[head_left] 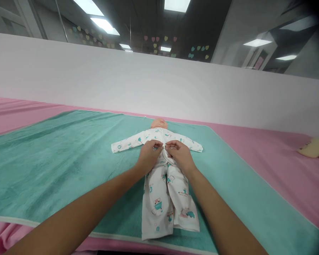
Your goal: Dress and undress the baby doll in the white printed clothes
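A baby doll point(159, 123) lies on its back with its head toward the wall. It wears a white printed jacket point(153, 134) with both sleeves spread out, and white printed trousers point(157, 202). My left hand point(150, 154) pinches the jacket's front edge near the middle of the chest. Close beside it, my right hand point(179, 154) pinches the other front edge, the fingertips of both hands almost meeting. The fastening between the fingers is too small to make out. Below my hands the jacket's lower hem overlaps the trouser tops.
Under the doll is a teal blanket point(69, 166) with a pale border, spread over a pink cloth point(276, 152). A white wall point(149, 85) with glass above rises behind. At the far right, a yellowish object point(313, 147) is partly in view beside part of a hand.
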`<state>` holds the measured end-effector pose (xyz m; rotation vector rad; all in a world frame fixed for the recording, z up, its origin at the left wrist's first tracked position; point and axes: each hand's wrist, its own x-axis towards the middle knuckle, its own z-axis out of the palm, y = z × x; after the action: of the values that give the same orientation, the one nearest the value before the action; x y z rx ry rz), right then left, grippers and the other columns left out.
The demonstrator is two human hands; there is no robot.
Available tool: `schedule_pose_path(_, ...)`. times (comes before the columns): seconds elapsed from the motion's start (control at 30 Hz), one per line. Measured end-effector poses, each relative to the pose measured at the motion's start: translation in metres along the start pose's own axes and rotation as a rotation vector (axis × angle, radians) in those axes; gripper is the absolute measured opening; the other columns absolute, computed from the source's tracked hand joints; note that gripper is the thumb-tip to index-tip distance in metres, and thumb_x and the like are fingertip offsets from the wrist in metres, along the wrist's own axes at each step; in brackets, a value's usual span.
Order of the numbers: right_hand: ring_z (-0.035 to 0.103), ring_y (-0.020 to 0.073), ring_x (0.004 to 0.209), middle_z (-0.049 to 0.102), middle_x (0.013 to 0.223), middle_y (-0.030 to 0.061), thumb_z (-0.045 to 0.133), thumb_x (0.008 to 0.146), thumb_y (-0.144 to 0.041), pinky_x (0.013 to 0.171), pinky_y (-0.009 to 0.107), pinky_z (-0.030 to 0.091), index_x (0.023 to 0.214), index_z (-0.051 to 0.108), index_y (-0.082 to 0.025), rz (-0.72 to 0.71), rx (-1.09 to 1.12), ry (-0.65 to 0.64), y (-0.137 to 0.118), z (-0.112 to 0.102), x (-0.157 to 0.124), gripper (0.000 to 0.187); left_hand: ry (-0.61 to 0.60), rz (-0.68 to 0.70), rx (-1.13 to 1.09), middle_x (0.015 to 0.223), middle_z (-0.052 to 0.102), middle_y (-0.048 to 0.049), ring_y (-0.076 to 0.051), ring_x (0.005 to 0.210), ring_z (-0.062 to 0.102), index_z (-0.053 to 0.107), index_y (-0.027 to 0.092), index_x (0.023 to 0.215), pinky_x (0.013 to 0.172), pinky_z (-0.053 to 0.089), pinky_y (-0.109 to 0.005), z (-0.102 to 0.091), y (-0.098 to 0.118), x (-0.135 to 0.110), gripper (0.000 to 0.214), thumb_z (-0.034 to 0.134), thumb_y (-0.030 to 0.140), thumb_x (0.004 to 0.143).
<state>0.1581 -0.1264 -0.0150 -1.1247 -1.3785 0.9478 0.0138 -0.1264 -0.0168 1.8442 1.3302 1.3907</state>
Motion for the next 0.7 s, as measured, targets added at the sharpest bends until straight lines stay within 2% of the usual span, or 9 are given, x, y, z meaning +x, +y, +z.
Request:
schedule_pose_path(0.3,0.052,0.0087,0.05,0.062,0.078,0.0007,0.062,0.067,-0.033,0.046,0.022,0.036,0.084,0.061,-0.02,-0.018,-0.076,0.005,-0.0012,0.0009,-0.0004,0.021,-0.003,-0.008,-0.071,0.079,0.061,0.0008,-0.015,0.076,0.057,0.056,0.021,0.08,0.07,0.044,-0.027,-0.0014,0.0036,0.0011,0.01,0.053,0.019,0.071)
schedule_pose_path(0.5,0.048,0.0072,0.045,0.062,0.082,0.0011,0.06,0.068,-0.033,0.043,0.022,0.035,0.084,0.06,-0.021,-0.021,-0.094,-0.003,0.0001,0.0008,-0.0001,0.021,-0.024,-0.004,-0.059,0.077,0.061,0.0024,-0.013,0.072,0.056,0.056,0.021,0.079,0.068,0.042,-0.025,-0.0024,0.003,0.0025,0.01,0.054,0.018,0.07)
schedule_pose_path(0.7,0.05,0.0078,0.045,0.061,0.084,0.0012,0.058,0.068,-0.034,0.042,0.022,0.033,0.084,0.059,-0.02,-0.051,-0.132,0.022,-0.0005,0.0022,-0.0014,0.021,-0.027,-0.011,-0.07,0.075,0.06,0.0028,-0.012,0.068,0.054,0.056,0.021,0.08,0.062,0.04,-0.023,-0.0018,0.0014,0.0021,0.009,0.053,0.02,0.07)
